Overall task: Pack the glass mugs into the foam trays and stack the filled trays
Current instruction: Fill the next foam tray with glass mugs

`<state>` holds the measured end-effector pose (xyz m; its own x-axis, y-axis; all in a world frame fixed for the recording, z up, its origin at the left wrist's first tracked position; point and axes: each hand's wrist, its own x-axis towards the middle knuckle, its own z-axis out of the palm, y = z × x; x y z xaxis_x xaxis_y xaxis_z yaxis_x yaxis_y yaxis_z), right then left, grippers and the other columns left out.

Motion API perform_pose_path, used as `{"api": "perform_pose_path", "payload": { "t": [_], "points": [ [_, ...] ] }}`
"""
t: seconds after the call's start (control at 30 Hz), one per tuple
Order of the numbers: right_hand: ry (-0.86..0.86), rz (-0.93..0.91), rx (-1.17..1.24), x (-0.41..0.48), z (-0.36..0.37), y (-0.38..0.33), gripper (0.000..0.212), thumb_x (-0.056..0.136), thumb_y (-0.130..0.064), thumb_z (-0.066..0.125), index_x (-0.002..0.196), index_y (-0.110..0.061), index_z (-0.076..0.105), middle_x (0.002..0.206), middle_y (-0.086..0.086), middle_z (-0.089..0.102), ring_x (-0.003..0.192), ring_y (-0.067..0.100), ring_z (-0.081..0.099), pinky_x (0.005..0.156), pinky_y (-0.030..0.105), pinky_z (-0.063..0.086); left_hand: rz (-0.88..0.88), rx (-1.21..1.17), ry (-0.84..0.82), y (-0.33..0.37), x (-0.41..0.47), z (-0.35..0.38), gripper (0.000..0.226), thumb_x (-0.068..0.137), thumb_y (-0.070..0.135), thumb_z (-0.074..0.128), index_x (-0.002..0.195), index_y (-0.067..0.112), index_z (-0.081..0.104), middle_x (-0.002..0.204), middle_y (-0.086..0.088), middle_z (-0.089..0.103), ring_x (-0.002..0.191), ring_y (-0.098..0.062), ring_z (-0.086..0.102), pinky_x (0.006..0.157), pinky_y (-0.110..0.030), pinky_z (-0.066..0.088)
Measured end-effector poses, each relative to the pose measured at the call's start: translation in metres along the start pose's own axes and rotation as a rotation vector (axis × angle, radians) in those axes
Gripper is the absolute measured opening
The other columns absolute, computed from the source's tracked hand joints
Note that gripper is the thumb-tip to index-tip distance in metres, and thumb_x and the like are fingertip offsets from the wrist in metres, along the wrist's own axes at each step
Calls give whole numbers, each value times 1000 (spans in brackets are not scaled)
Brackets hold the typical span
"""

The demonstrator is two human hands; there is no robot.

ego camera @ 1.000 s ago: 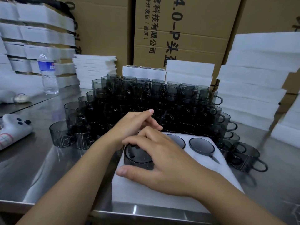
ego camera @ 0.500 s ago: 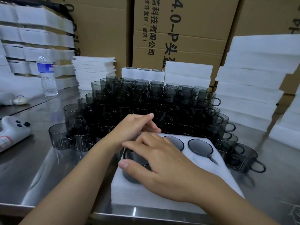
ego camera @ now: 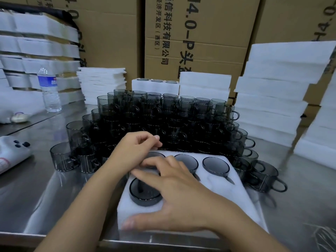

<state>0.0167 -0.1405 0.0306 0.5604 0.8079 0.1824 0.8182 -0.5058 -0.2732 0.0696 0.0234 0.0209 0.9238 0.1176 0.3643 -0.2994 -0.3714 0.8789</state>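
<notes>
Mug part-seated in near-left pocket
The right grip (ego camera: 178,199) is held flat, fingers spread over the mug (ego camera: 143,195) directly beneath them, its rim proud of the foam tray (ego camera: 231,195); the left grip (ego camera: 134,146), curled at the far corner, cannot be judged.

The mug (ego camera: 145,194) has sunk deeper into the front-left slot of the foam tray (ego camera: 229,195). The right hand (ego camera: 181,202) has spread flatter, its thumb now at the tray's front edge.
</notes>
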Motion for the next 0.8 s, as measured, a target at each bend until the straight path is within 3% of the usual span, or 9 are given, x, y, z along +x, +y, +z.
{"api": "perform_pose_path", "payload": {
  "t": [0.13,0.2,0.3,0.37,0.43,0.5,0.6,0.67,0.8],
  "points": [
    [92,68,202,4,0,4,57,84,-68,46,134,-40,46,130,-24,35,122,-1,22,102,21,21,12,-105,154,-5,-26,-8,18,92,16,60,82,25,73,92,8,75,92,-8,68,86,-29,50],
    [267,141,423,4,-1,8,32,93,-51,47,119,-37,60,116,-24,48,115,-4,34,96,10,25,7,-176,187,-9,-44,-11,14,90,16,62,94,24,72,100,8,73,97,-7,67,88,-30,48],
    [490,286,444,5,0,16,18,96,-34,49,107,-32,62,109,-24,52,111,-6,38,85,2,26,-14,-210,177,-13,-66,-12,26,80,30,66,105,28,67,109,16,70,104,1,63,91,-26,46],
    [495,372,394,6,0,18,19,95,-34,49,111,-33,60,115,-23,52,115,-2,36,91,4,26,-61,-223,51,-14,-75,-11,46,75,43,74,118,35,59,117,26,63,110,10,56,91,-20,44],
    [431,420,320,6,2,16,30,94,-42,48,122,-35,55,126,-19,50,120,1,33,105,20,25,-129,-255,-86,-14,-78,-11,66,68,53,73,129,45,48,125,37,53,116,17,48,87,-13,43],
    [351,429,206,7,3,12,43,92,-49,45,133,-36,46,137,-18,43,126,2,25,114,30,16,-148,-263,-153,-15,-79,-14,80,57,58,70,131,50,41,124,45,48,115,22,45,83,-7,44],
    [258,409,108,6,6,10,55,90,-56,43,142,-38,34,149,-16,28,133,-1,11,118,33,0,-147,-256,-228,-14,-81,-20,84,50,61,77,127,59,44,134,40,44,122,15,44,95,-17,45],
    [229,398,85,6,6,11,58,90,-57,44,143,-38,32,152,-14,23,135,0,8,118,34,-1,-127,-224,-261,-12,-83,-22,83,50,61,77,125,63,44,143,37,35,129,15,36,100,-18,40],
    [170,384,52,9,4,13,64,87,-59,47,145,-38,29,153,-12,20,139,7,8,118,36,0,-99,-210,-300,-7,-84,-24,90,50,49,77,133,51,41,141,33,36,114,25,42,80,0,41]
  ]
}}
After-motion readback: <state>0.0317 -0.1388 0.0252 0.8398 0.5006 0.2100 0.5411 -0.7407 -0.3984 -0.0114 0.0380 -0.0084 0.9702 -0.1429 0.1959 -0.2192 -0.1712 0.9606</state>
